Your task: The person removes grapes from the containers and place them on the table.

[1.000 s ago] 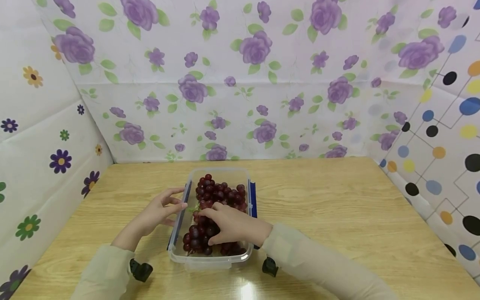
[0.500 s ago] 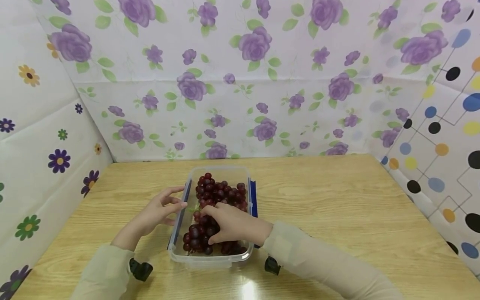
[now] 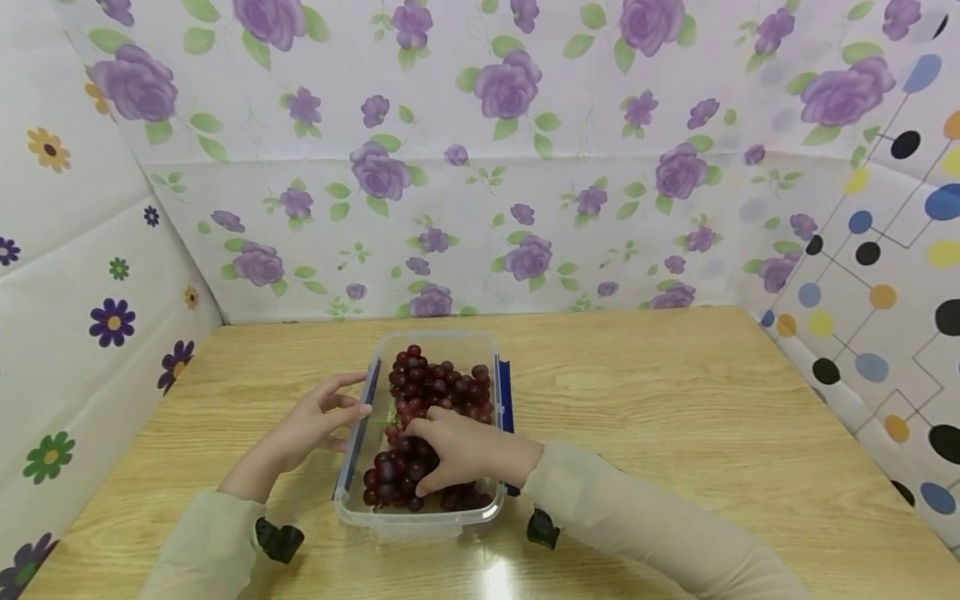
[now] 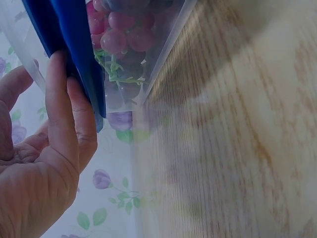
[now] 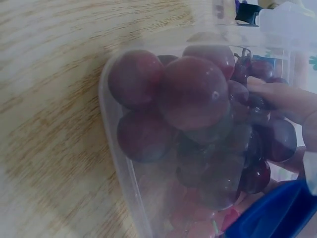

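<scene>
Dark red grapes (image 3: 438,385) lie in bunches inside a clear plastic food container (image 3: 408,518) with blue side latch flaps. My right hand (image 3: 468,454) reaches in over the right side and grips a bunch of grapes in the near half. Its thumb lies on the near side of that bunch, seen among the grapes (image 5: 255,176) through the clear wall in the right wrist view. My left hand (image 3: 311,425) touches the container's left side with lightly bent fingers. In the left wrist view, its fingertips (image 4: 58,64) rest against the blue latch flap (image 4: 79,54).
The container stands on a wood-grain table (image 3: 637,400). A green grape stem (image 4: 116,74) shows through the wall. Behind the table hangs a floral cloth (image 3: 480,208), with patterned cloths at both sides. Black wrist devices (image 3: 279,540) sit below both cuffs.
The head view has shifted slightly. The fingers of my right hand have drawn in a little over the grapes; my left hand stays at the container's side.
</scene>
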### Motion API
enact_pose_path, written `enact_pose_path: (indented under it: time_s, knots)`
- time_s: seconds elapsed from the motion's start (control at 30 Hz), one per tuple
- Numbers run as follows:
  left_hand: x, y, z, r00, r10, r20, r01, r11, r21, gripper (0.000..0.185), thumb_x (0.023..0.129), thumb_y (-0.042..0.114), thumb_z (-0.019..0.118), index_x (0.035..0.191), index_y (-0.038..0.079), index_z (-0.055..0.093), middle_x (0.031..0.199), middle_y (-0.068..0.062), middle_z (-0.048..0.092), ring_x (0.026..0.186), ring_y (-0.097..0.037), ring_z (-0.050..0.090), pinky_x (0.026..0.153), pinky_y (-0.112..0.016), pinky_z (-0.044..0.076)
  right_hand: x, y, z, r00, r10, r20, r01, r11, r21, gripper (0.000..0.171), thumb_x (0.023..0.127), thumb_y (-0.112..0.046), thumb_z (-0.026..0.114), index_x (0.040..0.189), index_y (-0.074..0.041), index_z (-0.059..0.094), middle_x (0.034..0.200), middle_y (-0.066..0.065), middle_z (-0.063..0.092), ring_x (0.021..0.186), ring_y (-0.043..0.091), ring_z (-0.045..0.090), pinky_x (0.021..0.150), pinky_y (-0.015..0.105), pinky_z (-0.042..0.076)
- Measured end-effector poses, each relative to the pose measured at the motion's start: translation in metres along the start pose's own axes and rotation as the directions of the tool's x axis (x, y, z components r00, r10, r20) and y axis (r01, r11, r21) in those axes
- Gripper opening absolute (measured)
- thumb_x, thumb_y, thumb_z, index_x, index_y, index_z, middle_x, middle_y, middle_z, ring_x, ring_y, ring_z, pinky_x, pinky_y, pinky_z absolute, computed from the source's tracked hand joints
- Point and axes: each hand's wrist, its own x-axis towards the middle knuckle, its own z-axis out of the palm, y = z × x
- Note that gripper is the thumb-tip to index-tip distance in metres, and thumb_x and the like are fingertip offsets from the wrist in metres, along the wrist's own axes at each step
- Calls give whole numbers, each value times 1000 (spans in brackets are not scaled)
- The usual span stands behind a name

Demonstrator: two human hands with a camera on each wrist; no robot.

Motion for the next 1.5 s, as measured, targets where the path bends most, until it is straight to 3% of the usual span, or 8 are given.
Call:
enact_pose_path:
  time_s: [0.2, 0.4, 0.73, 1.07, 1.5]
  knots:
    - [0, 1, -1, 1000, -4, -2, 4, 1000, 6, 67, 96, 29, 58, 150, 11, 23, 119, -20, 47, 102, -23, 54, 75, -40, 54, -1, 0, -1, 1000, -7, -5, 7, 1000, 3, 64, 79, -37, 77, 134, -17, 53, 121, 4, 54, 99, 9, 55, 82, 24, 49]
    - [0, 2, -1, 1000, -5, 5, 5, 1000, 3, 67, 96, 29, 58, 150, 11, 22, 122, -22, 47, 106, -25, 54, 76, -41, 54, -1, -1, -1, 998, -31, -49, 30, 999, -15, 58, 79, -36, 78, 130, -18, 57, 121, -2, 57, 105, 9, 55, 88, 25, 48]
    - [0, -1, -2, 1000, -23, 5, 23, 1000, -6, 68, 96, 28, 58, 150, 11, 22, 120, -19, 48, 104, -24, 54, 76, -41, 54, 2, -5, -2, 998, -39, -40, 38, 999, -24, 59, 76, -29, 81, 128, -15, 59, 126, -1, 61, 114, 12, 57, 94, 25, 47]
    - [1, 0, -1, 1000, -20, 11, 21, 1000, -5, 67, 95, 29, 58, 150, 12, 23, 119, -19, 49, 101, -22, 54, 75, -41, 54, 3, -5, -3, 998, 23, -64, -14, 991, 136, 52, 72, -15, 84, 121, -12, 65, 122, -2, 64, 112, 11, 58, 90, 21, 48]
    - [1, -1, -1, 999, -33, 6, 33, 999, -13, 68, 95, 30, 59, 150, 13, 24, 119, -20, 50, 99, -23, 53, 75, -41, 54, 5, -3, -6, 998, 15, -61, -4, 982, 186, 50, 71, -13, 84, 118, -11, 67, 121, -1, 65, 112, 12, 58, 88, 20, 48]
